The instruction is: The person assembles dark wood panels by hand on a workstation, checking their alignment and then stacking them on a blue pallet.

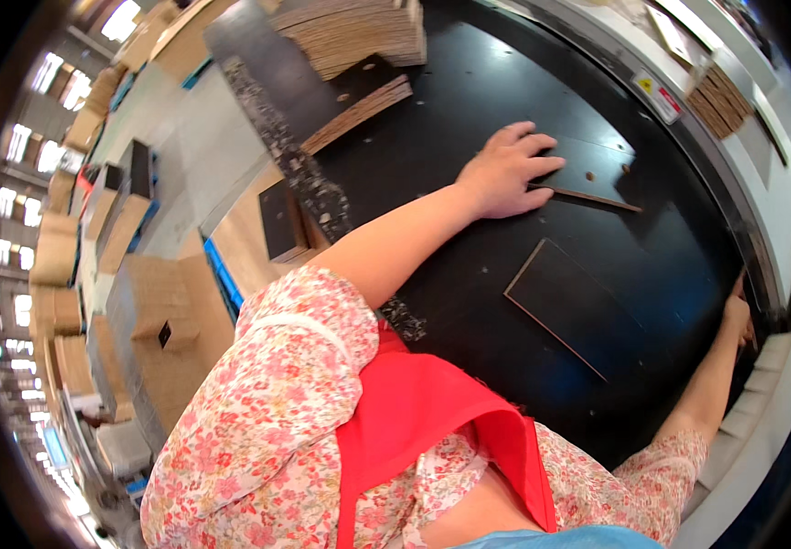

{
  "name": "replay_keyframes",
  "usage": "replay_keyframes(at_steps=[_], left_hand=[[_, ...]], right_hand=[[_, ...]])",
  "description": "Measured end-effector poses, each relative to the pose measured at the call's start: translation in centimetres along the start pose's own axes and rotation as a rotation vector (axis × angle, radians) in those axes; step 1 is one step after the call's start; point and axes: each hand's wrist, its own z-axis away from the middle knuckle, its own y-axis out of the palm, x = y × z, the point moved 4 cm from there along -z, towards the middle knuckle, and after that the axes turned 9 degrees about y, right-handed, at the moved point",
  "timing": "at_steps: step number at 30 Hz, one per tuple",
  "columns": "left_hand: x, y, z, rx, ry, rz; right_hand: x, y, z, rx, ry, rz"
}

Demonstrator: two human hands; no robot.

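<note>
Small black panel (597,174) lies flat on the black bench (469,101), left hand (505,171) pressed on its near edge, fingers (531,145) spread flat, arm stretched out. Right hand (737,314) grips the bench's far edge; can't tell its fingers. Another black panel (571,306) lies between the hands. Stacked cardboard sheets (359,32) sit beyond the left fingers.

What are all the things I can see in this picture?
Big board: one, black, flat under both hands.
Small panels: two, black with tan edges, one under the left hand, one lying loose nearer the person.
Panel stacks: two, tan edges, one top middle, one top right.
Cardboard boxes: many, brown, on the floor at left.
Left hand: flat on the small panel.
Right hand: at the big board's right edge; grip unclear.
</note>
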Motion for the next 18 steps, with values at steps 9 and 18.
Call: replay_keyframes(at_steps=[9, 18], left_hand=[[0.1, 0.4, 0.2, 0.113, -0.003, 0.105], [0.1, -0.3, 0.2, 0.035, 0.033, 0.121]], right_hand=[[11.1, -10.1, 27.9, 0.14, -1.47, -0.482], [16.3, -8.9, 35.0, 0.215, -1.565, -0.067]])
